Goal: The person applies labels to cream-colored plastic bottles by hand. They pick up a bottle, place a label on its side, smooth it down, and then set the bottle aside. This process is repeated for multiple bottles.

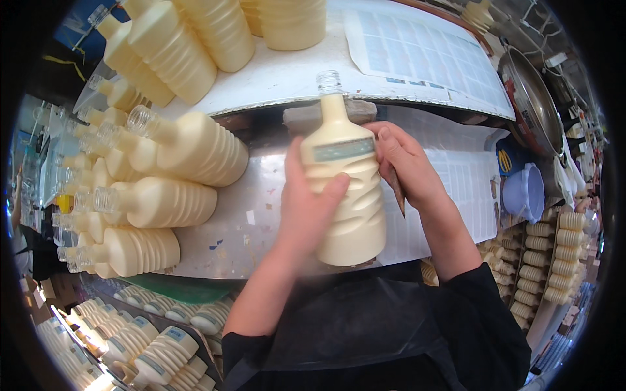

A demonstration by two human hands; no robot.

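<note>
Running along the near side, the edge of the gray table (202,256) lies close to the person's dark clothing (355,319). A strip of table flecked with small scraps gives room between the lying bottles (202,148) on the left and the pale sheets (456,189) on the right; a raised white ledge (280,78) bounds the far side.

The left hand (310,205) reaches in with its grip around the left side of a cream bottle (353,225), thumb across the front. The bottle is at the middle, neck pointing far, its base by the near edge. The right hand (411,163) bends in beside the right end of the bottle's green label (343,150), its grip holding a brown pointed tool (394,191).

Behind the neck sits a gray block (300,117); upright bottles (293,26) crowd the far left, and a purple bucket (525,192) stands right.
</note>
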